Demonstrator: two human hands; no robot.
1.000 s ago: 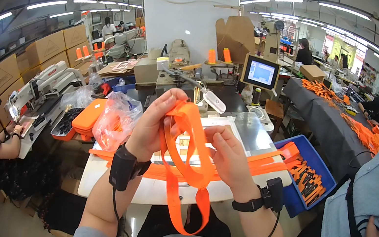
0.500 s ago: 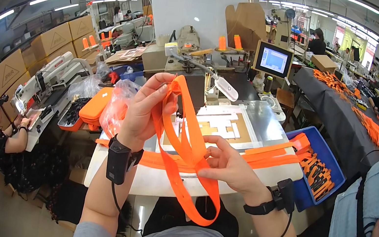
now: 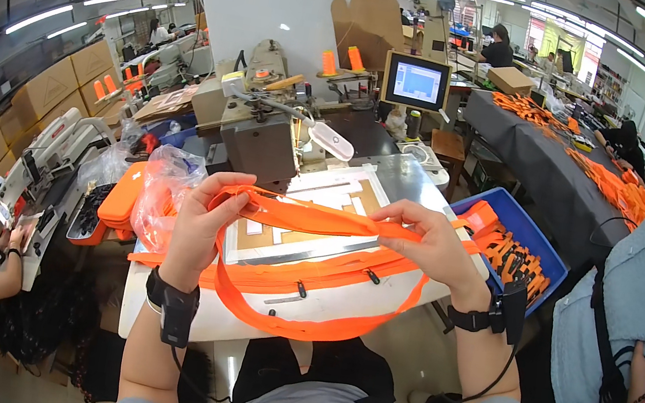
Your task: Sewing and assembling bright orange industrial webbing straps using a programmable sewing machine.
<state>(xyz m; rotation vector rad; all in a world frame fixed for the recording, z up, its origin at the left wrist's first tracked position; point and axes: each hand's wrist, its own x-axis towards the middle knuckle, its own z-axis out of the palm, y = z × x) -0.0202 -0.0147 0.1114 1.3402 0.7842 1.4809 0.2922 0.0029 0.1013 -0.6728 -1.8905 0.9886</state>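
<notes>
Over the table (image 3: 135, 294), left hand (image 3: 204, 221) and right hand (image 3: 432, 246) clamp fingers on a band (image 3: 311, 218), seemingly straightening it; bin (image 3: 547, 256) at three o'clock.

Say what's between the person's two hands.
Orange strip, gripped by the left hand and the right hand, its slack hanging below in a loop. Head view.
</notes>
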